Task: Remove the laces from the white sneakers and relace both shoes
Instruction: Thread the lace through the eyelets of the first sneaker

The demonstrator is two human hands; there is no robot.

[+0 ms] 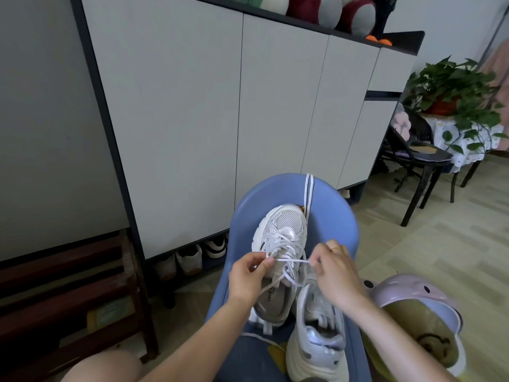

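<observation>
From the head camera, looking down over the person's forearms: two white sneakers sit on a blue chair [336, 216] in front of them. The far sneaker [283, 232] lies just beyond both hands, toe pointing away, its laces threaded through the eyelets. The left hand [249, 274] has thumb and fingers curled and pinching one end of the white lace [292, 261], which runs taut across to the right hand [334, 268]. The right hand pinches the other end between curled fingers, and a ring [333, 248] shows on one of them. A loose loop of the same lace hangs below the taut stretch, between the two hands.

The near sneaker [316, 346] lies under the right wrist, heel toward the person; whether it is laced I cannot tell. A second lace [309, 194] lies doubled over the chair's far edge, well beyond the hands, touching the toe of the far sneaker.

To the right of the right forearm sits a pink slipper [424, 296] with a yellowish inside. Behind the chair stands a tall grey cabinet [192, 106] with more shoes [192, 257] in the gap under it, left of the left hand. Plush toys [330, 9] line its top. Far right, a potted plant [451, 89] stands on a cloth-covered table beside a dark chair [424, 158]
</observation>
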